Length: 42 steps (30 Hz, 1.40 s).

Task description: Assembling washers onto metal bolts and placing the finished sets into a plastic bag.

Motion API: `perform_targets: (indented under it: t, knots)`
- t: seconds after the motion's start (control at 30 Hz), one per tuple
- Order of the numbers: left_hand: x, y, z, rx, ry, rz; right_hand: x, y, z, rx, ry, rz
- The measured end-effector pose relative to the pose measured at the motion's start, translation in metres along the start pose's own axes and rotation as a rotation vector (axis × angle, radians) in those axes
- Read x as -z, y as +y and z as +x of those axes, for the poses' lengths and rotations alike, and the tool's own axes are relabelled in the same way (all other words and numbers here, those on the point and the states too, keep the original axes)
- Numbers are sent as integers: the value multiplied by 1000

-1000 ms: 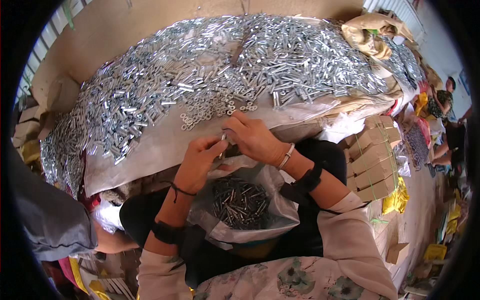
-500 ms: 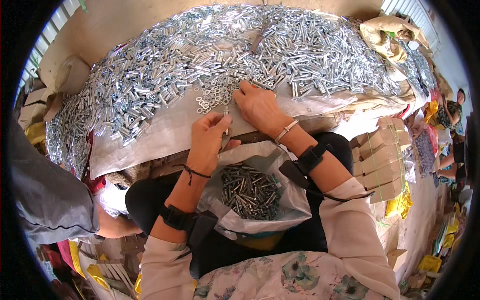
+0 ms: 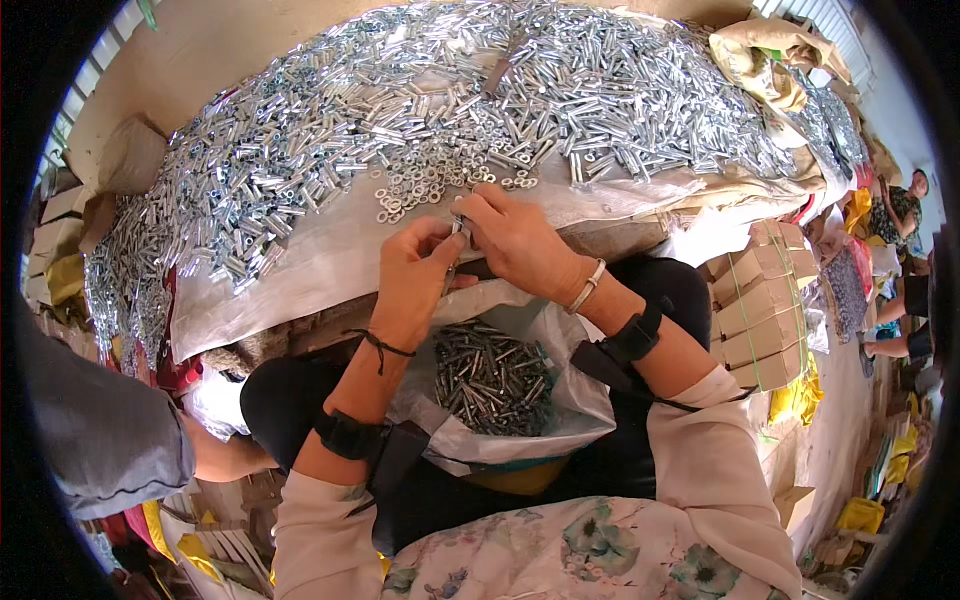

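My left hand (image 3: 412, 268) is closed around a slim metal bolt (image 3: 457, 227), its tip pointing up between thumb and fingers. My right hand (image 3: 522, 243) meets it there, thumb and fingertips pinched at the bolt's top. Whatever small piece those fingertips hold is hidden. Just beyond both hands, loose flat washers (image 3: 420, 182) lie on a pale sheet (image 3: 330, 235). Below the hands, between my legs, an open white sack (image 3: 585, 412) holds a heap of darker bolts (image 3: 492, 382).
A wide heap of shiny metal sleeves (image 3: 640, 110) covers the far side of the work surface. Stacked cardboard boxes (image 3: 762, 310) stand at the right. A person's grey-clothed leg (image 3: 105, 420) is close on the left; another person (image 3: 900, 212) sits far right.
My right hand has come from the washers toward me and left, and now meets the bolt in my left hand. The left hand has stayed nearly in place.
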State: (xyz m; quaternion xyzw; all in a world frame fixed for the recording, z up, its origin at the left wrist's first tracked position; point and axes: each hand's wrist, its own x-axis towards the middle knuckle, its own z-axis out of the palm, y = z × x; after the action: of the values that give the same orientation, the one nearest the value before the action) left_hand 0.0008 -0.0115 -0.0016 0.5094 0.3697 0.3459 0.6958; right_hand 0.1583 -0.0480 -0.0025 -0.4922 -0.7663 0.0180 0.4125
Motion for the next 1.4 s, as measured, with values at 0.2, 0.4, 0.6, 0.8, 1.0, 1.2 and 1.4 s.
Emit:
perform_targets:
  t: [0.2,0.4,0.6,0.8,1.0,1.2,1.4]
  knots:
    - [-3,-3,4,7,-7,35,27,33,-2,-87,106,-267]
    - [3,1,0,26,-11,23,9,37,9,-91,-37,-513]
    - [-1,4,-1,22,1,-14,2,44,10,-99,-52,-483]
    - [1,3,-1,48,-52,-26,7,25,8,-135,-30,252]
    - [3,2,3,137,-144,-69,15,30,0,-306,-60,550]
    - [7,8,3,214,-216,-118,20,31,-2,-380,-134,805]
    - [4,9,3,189,-208,-68,21,20,-3,-258,-110,597]
